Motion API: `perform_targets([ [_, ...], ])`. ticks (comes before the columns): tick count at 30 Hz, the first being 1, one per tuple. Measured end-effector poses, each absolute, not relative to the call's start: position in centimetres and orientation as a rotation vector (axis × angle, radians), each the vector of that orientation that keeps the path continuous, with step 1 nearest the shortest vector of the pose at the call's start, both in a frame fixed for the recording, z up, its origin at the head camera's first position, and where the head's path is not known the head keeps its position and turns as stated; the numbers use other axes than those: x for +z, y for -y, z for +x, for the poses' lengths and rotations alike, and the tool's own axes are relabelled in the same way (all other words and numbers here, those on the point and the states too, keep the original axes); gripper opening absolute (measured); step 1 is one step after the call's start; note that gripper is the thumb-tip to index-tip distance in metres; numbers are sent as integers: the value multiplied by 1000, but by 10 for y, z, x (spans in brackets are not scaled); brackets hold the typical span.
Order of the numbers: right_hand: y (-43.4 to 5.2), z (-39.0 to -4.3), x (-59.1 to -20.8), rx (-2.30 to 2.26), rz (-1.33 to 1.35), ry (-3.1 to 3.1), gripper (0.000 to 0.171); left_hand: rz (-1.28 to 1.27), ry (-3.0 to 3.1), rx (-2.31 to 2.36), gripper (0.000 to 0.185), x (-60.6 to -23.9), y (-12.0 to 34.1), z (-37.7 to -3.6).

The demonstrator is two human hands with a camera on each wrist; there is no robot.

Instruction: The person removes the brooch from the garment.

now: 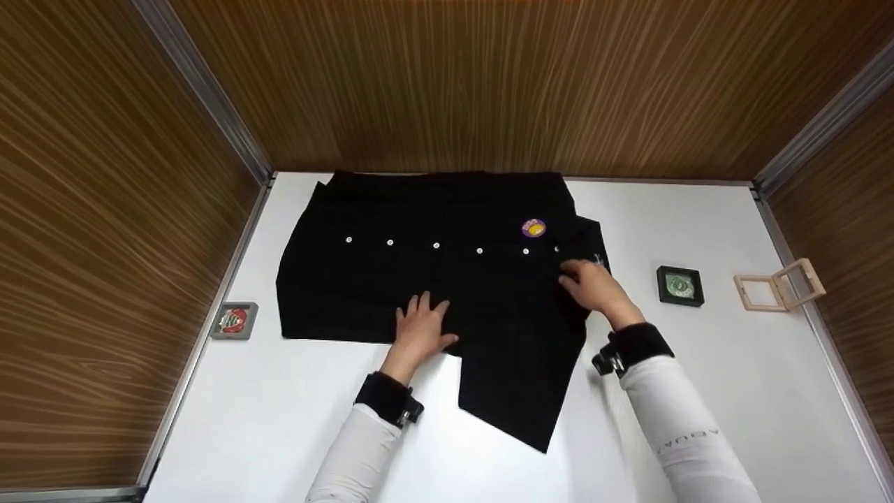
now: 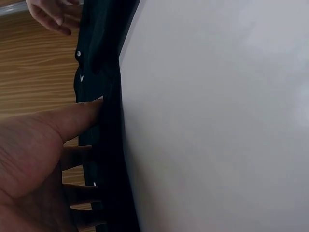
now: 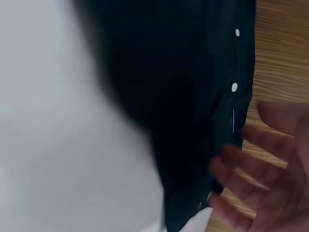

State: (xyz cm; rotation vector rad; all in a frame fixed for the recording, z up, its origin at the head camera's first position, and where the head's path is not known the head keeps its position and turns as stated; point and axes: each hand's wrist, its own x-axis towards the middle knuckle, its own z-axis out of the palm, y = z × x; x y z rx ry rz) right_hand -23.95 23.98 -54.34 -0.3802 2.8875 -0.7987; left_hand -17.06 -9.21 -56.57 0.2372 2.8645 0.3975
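A black button-up shirt (image 1: 391, 279) lies spread over the white table, its row of white buttons (image 1: 436, 245) running crosswise. One sleeve (image 1: 524, 391) points toward the near edge; the collar (image 1: 578, 241) is at the right. My left hand (image 1: 418, 332) rests on the shirt's near edge with fingers spread; the left wrist view shows the thumb (image 2: 79, 118) and fingertips touching the cloth. Near the collar is my right hand (image 1: 594, 285). Its fingers (image 3: 251, 169) are loosely bent in the right wrist view, with no cloth visibly gripped. A round purple-and-yellow badge (image 1: 533, 228) sits on the shirt.
A grey-framed case (image 1: 234, 321) lies at the table's left edge. To the right are a dark square case (image 1: 680, 286) and a light wooden hinged frame (image 1: 761, 293) standing ajar. Wood-patterned panels (image 1: 454, 91) enclose the back and sides of the white table (image 1: 244, 419).
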Motion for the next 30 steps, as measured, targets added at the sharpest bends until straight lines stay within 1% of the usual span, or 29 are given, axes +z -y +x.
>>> perform_targets([
  [2, -233, -254, -545, -957, -362, -2857, 33, 237, -2869, 378, 70, -566, 93, -171],
  [5, -224, -274, -549, -1083, -275, -2830, 32, 241, -2872, 353, 69, -566, 94, -172],
  [12, -213, -305, -555, -1334, -40, -2663, 42, 232, -2864, 320, 68, -565, 93, -175],
  [14, -209, -310, -557, -1293, -37, -2676, 44, 226, -2861, 320, 69, -564, 93, -176],
  [20, -206, -314, -560, -982, -192, -2819, 50, 207, -2865, 341, 72, -563, 90, -174],
  [25, -202, -311, -561, -874, -268, -2868, 47, 215, -2866, 350, 72, -562, 91, -169],
  [28, -200, -312, -559, -860, -270, -2866, 49, 226, -2862, 356, 73, -561, 92, -166],
  [30, -198, -312, -557, -908, -217, -2825, 52, 233, -2863, 360, 73, -560, 93, -165],
])
